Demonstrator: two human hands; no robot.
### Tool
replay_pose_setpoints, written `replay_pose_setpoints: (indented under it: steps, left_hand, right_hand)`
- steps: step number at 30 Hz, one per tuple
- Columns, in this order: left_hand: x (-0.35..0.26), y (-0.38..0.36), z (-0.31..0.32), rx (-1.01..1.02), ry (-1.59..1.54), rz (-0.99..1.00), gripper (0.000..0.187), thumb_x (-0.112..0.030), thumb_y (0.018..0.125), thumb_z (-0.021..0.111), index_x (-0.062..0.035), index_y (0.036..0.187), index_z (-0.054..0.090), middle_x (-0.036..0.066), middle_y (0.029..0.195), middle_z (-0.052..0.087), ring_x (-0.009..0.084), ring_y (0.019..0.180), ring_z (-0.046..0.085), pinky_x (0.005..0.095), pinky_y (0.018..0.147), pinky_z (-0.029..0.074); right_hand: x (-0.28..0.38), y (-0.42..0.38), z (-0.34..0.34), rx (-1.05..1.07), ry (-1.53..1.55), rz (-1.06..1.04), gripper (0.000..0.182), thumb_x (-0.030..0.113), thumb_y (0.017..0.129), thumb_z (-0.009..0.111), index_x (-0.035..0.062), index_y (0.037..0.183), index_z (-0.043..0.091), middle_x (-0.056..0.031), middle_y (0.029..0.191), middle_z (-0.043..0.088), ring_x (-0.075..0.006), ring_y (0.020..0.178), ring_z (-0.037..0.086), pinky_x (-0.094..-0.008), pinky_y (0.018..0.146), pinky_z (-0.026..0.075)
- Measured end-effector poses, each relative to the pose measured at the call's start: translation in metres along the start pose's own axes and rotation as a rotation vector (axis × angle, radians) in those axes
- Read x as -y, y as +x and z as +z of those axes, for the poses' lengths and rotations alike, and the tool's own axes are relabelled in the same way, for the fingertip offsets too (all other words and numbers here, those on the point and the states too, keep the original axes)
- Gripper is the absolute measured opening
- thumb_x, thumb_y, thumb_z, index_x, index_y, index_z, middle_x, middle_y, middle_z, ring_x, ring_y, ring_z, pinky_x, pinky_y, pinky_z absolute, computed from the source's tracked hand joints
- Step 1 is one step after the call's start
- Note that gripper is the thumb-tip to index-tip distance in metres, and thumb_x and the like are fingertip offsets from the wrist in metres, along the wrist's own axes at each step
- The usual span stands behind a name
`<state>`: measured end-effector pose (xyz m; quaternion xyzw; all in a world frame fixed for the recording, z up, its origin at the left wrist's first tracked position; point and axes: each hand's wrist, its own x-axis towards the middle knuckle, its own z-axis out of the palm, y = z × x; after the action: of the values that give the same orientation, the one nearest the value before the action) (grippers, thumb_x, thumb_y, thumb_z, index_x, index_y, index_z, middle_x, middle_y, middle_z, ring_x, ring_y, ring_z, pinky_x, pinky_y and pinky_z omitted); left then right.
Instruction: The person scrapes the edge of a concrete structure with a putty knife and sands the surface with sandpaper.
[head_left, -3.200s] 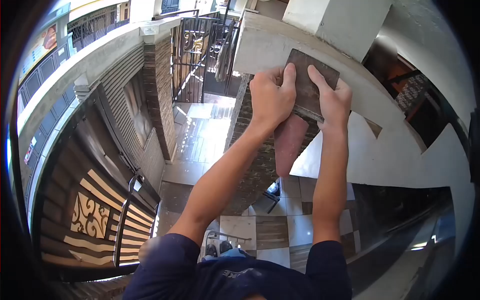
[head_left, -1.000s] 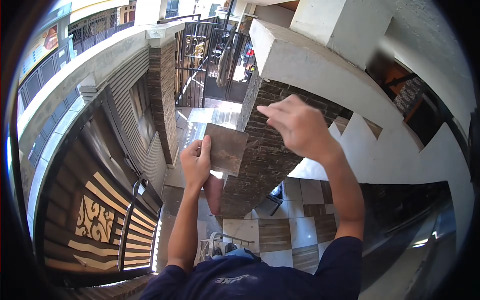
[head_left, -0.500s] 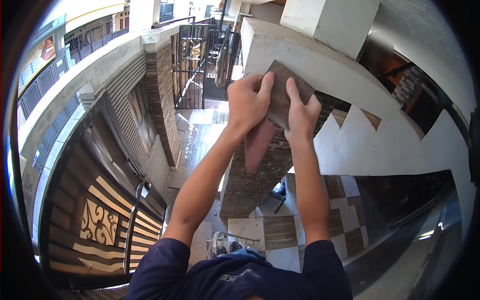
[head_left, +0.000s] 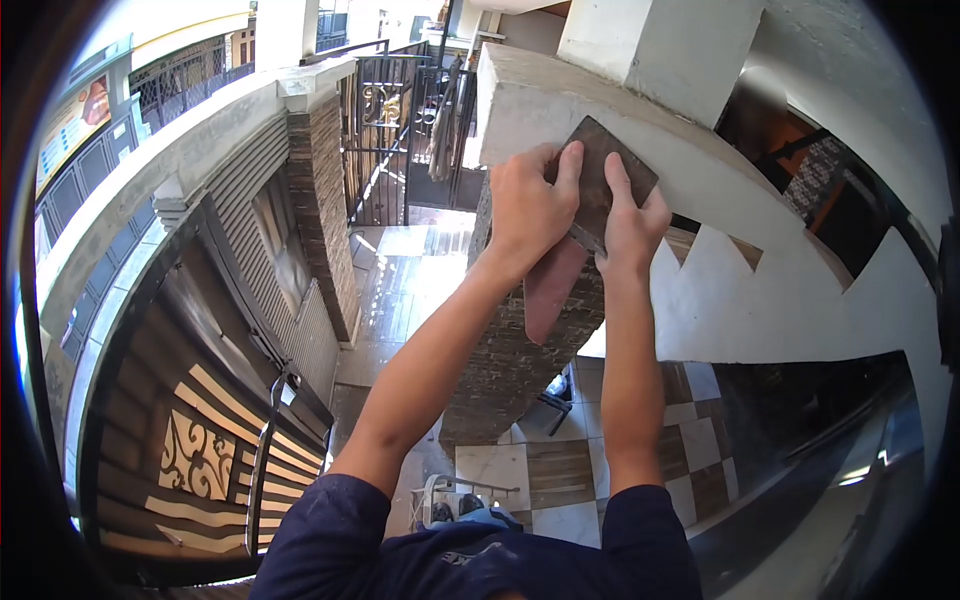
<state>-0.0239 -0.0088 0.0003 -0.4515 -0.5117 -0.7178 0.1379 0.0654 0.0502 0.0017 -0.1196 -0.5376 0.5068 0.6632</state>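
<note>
Both hands grip a worn brown sheet of sandpaper, with a reddish flap hanging below it. My left hand is closed on the sheet's left side, thumb on the near face. On the right edge, my right hand pinches it, thumb pointing up and fingers behind. The sheet is tilted and overlaps the white face of the concrete beam. Under the hands stands a pillar faced with dark, narrow bricks.
A metal frame stands around my feet, above the checkered tile floor. A white sawtooth stair side rises on the right. To the left is a dark gate with cream scrollwork. A black metal gate stands farther back.
Both hands have moved a little to the right along the beam, carrying the sandpaper and its hanging flap with them. The grip looks the same.
</note>
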Motion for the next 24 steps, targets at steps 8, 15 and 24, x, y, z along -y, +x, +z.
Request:
replay_pose_setpoints:
  steps: [8,15,24]
  left_hand:
    - [-0.018,0.007,-0.008,0.030,-0.008,-0.038,0.032,-0.024,0.091,0.064,0.0044,0.078,0.071,0.024,0.065,0.063,0.0413,0.060,0.063,0.0446,0.060,0.048]
    - [-0.016,0.003,-0.003,0.025,-0.060,-0.082,0.035,-0.024,0.091,0.063,0.0055,0.075,0.069,0.025,0.063,0.062,0.0407,0.058,0.063,0.0452,0.060,0.048]
    - [-0.013,0.004,-0.001,0.017,-0.027,-0.066,0.038,-0.028,0.091,0.065,0.0060,0.075,0.068,0.021,0.058,0.059,0.0296,0.052,0.058,0.0418,0.055,0.044]
  right_hand:
    - [0.015,-0.007,0.013,-0.058,0.057,0.038,0.034,0.013,0.091,0.071,-0.0052,0.117,0.062,-0.0122,0.111,0.067,-0.0192,0.096,0.065,-0.0332,0.082,0.054]
    - [0.014,-0.005,0.004,-0.035,-0.008,0.024,0.035,0.012,0.091,0.070,-0.0051,0.120,0.061,-0.0131,0.113,0.067,-0.0194,0.096,0.066,-0.0338,0.082,0.056]
    - [0.014,0.000,0.002,-0.038,0.002,0.010,0.037,0.010,0.091,0.070,-0.0045,0.123,0.059,-0.0133,0.116,0.066,-0.0200,0.102,0.064,-0.0338,0.085,0.055]
